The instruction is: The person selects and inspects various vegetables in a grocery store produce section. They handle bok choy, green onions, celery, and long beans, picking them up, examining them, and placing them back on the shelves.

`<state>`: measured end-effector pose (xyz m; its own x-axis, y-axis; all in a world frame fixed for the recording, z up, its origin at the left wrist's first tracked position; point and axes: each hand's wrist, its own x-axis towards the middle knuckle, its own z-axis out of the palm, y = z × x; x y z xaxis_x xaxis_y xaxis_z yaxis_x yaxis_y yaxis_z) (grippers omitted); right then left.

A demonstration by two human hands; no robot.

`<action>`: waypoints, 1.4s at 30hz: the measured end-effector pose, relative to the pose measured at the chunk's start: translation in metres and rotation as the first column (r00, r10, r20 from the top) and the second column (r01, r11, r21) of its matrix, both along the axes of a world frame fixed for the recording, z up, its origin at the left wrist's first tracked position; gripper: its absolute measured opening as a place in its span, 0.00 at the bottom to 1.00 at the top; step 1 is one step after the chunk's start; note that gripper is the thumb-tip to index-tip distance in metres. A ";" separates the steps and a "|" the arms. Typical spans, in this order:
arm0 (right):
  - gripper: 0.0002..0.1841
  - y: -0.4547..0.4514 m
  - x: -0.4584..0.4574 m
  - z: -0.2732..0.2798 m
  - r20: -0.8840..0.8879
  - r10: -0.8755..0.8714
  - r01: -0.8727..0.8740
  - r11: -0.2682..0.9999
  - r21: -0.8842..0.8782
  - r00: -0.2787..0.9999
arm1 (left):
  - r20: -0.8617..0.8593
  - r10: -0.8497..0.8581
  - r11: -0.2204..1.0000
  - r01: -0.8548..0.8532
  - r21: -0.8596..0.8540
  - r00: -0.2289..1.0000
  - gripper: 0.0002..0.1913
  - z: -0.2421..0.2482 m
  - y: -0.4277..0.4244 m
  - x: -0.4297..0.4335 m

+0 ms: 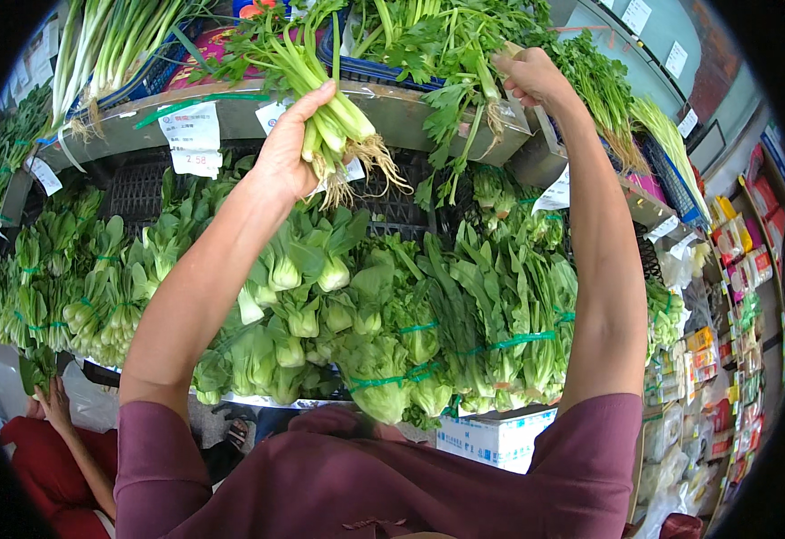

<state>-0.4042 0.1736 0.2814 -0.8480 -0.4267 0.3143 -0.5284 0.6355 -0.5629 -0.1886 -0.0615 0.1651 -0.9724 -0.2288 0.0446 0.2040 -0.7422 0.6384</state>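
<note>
My left hand [298,145] grips a bunch of rooted celery [321,101], its pale stalks and stringy roots pointing down to the right and its leaves up. At the upper right, my right hand [530,77] is closed around a stalk end of more leafy celery [456,44], whose roots hang beside the fingers. That celery spreads over a blue plastic crate [379,71] on the upper shelf. Beneath both hands lie bok choy [304,316], lettuce heads [379,387] tied with green tape, and bundled long-leaf greens [513,323].
A metal shelf edge [237,121] with hanging price tags runs below the crates. Spring onions [119,47] stand at the upper left. Another person's hand [55,404] holds greens at the lower left. Packaged goods [736,249] line shelves at the right; a white box [497,438] sits below.
</note>
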 end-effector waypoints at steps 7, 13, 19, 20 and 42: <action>0.25 -0.017 0.004 -0.006 -0.124 -0.025 0.057 0.963 0.262 0.992 | 0.016 0.036 0.999 -0.036 0.022 0.999 0.12 0.001 0.003 -0.002; 0.19 -0.019 0.003 0.000 -0.283 -0.040 0.097 0.977 0.190 0.958 | -0.012 0.020 1.000 -0.019 0.021 1.000 0.11 -0.002 0.000 -0.002; 0.16 -0.002 -0.003 0.017 -0.106 0.038 -0.031 0.997 0.066 0.994 | -0.007 0.024 0.999 -0.023 0.029 1.000 0.11 -0.002 0.001 -0.002; 0.16 0.001 -0.003 0.018 -0.052 0.044 -0.042 0.998 0.043 0.998 | -0.002 0.023 0.999 -0.023 0.033 1.000 0.11 -0.001 0.001 -0.002; 0.14 -0.049 0.056 0.054 -0.711 -0.159 -0.030 0.969 -0.245 0.685 | -0.012 -0.001 1.000 0.000 -0.006 1.000 0.13 0.000 0.001 0.004</action>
<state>-0.3483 0.1249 0.3355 -0.3396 -0.2197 0.9145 -0.7906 0.5934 -0.1511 -0.1848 -0.0610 0.1653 -0.9719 -0.2281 0.0575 0.2112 -0.7388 0.6400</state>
